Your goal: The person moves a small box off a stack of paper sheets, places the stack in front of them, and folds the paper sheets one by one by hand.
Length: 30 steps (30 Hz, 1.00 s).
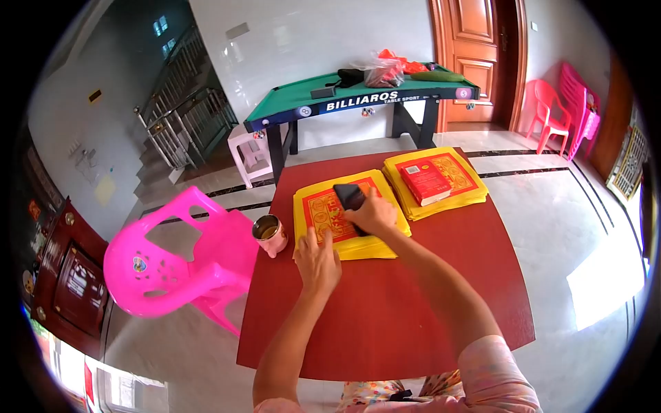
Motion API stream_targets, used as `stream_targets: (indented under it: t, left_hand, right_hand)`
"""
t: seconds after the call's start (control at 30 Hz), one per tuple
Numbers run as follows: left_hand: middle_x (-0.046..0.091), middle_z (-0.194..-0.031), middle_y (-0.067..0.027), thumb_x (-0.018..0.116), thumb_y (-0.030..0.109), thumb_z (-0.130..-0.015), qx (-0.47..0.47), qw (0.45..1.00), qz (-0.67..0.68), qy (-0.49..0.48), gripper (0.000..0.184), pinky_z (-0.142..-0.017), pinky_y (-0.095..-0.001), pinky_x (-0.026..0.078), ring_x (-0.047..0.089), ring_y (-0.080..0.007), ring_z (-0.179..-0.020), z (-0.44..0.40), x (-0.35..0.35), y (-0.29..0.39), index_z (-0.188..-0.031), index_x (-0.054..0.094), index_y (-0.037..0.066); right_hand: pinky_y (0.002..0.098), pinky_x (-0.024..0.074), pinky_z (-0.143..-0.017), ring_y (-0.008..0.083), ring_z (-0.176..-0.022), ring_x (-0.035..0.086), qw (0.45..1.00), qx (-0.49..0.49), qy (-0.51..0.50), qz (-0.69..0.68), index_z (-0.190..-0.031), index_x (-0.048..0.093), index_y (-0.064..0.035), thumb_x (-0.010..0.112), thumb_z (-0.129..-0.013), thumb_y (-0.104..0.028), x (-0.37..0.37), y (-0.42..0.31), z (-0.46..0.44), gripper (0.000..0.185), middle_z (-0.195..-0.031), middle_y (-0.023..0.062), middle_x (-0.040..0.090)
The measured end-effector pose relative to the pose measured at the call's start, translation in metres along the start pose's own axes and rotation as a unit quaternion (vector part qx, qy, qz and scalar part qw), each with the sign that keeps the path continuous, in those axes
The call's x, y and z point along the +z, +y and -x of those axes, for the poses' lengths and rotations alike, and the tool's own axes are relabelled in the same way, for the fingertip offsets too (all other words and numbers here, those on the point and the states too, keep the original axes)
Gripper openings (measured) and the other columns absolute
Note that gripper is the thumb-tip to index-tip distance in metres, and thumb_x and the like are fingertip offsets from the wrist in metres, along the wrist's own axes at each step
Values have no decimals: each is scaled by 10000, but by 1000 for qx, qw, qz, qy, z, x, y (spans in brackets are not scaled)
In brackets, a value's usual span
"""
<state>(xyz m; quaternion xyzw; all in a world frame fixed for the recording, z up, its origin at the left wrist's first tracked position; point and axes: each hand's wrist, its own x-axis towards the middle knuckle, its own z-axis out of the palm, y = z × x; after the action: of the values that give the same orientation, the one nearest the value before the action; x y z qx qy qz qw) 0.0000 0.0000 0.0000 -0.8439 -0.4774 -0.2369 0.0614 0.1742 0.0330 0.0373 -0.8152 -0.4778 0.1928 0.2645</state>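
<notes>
My right hand (376, 213) is closed round a black smartphone (349, 195), over the printed top of the left stack of yellow paper sheets (377, 249). Part of the phone is hidden under my fingers. At the near left corner of the same stack, my left hand (319, 265) lies with its fingers stretched out, fingertips on the paper, holding nothing. The sheets carry a red square print with gold figures. A second yellow stack (475, 191) lies to the right, touching or close beside the first. On it rests a red packet or thick book (423, 182) with a white label.
A pink metal-rimmed cup (271, 241) stands left of the stacks on the red-brown table (385, 310). A pink plastic chair (158, 275) is close on the left. Beyond the table stands a green billiard table (296, 96) with bags on it. More pink chairs (551, 113) stand far right.
</notes>
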Motion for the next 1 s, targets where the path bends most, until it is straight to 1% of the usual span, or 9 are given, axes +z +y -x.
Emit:
stream_targets:
  t: [0.07, 0.2, 0.37, 0.5, 0.67, 0.73, 0.8, 0.87, 1.0]
  left_hand:
    - [423, -1275, -199, 686, 132, -762, 55, 997, 38, 28, 477, -832, -482, 431, 455, -360, -1123, 26, -6, 10, -1210, 549, 42]
    - [494, -1191, -183, 673, 97, -759, 139, 982, 124, 39, 418, -878, -449, 439, 497, -356, -1084, 57, -17, 41, -1161, 588, 16]
    - [559, -1096, -162, 659, 59, -778, 163, 949, 270, -24, 308, -763, -389, 509, 588, -294, -942, 78, -24, 61, -1078, 630, -1]
    - [597, -958, -132, 653, 45, -799, 185, 913, 354, -86, 253, -651, -337, 521, 623, -239, -774, 69, -33, 77, -1043, 627, -19]
    - [608, -797, -110, 646, 61, -819, 193, 867, 441, -127, 208, -595, -287, 501, 593, -158, -657, 19, -28, 118, -999, 622, -41]
    - [611, -740, -78, 629, 99, -840, 135, 865, 469, -115, 166, -568, -263, 485, 568, -123, -620, -12, -3, 134, -932, 631, -39]
    - [612, -717, -38, 593, 183, -867, -28, 823, 523, -219, 187, -540, -247, 473, 569, -108, -604, -56, 22, 141, -855, 644, 3]
    - [591, -708, -71, 569, 185, -876, -175, 740, 613, -215, 196, -545, -274, 498, 583, -147, -597, -96, 56, 145, -842, 604, -5]
    - [610, -775, -98, 609, 247, -873, -281, 715, 614, -183, 264, -503, -306, 500, 587, -189, -597, -158, 107, 158, -905, 594, -15]
  right_hand:
    - [399, 378, -932, 317, -1084, 571, 988, -23, 86, 128, -1262, 463, -38, 761, -597, -530, 27, -5, 6, 879, -1136, 221, 592]
    - [426, 376, -939, 308, -1102, 536, 974, -89, 57, 201, -1325, 431, -55, 735, -647, -565, 32, 18, 2, 901, -1139, 190, 576]
    - [430, 448, -871, 323, -1027, 541, 938, -213, 266, 59, -1150, 602, -72, 724, -710, -520, -4, 87, -6, 640, -1103, 159, 580]
    - [396, 457, -875, 293, -1037, 531, 910, -162, 374, 82, -1087, 632, -33, 720, -745, -451, -51, 176, -24, 547, -1104, 147, 578]
    - [390, 399, -964, 294, -1112, 492, 931, -146, 304, 141, -1173, 573, -24, 754, -678, -509, -83, 225, -28, 716, -1154, 123, 553]
    - [385, 334, -1040, 311, -1196, 446, 946, -167, 213, 180, -1301, 451, 0, 793, -581, -570, -88, 232, -38, 980, -1224, 138, 518]
    - [383, 311, -1064, 316, -1230, 424, 953, -160, 176, 186, -1343, 384, 20, 799, -566, -578, -88, 222, -40, 1065, -1256, 155, 502]
    - [397, 258, -1120, 324, -1295, 384, 967, -141, 100, 185, -1436, 144, 74, 830, -527, -567, -88, 212, -46, 1307, -1339, 206, 454]
    - [418, 301, -1100, 330, -1292, 407, 978, -171, 100, 58, -1459, 39, 48, 877, -522, -423, -81, 221, -52, 1342, -1394, 240, 407]
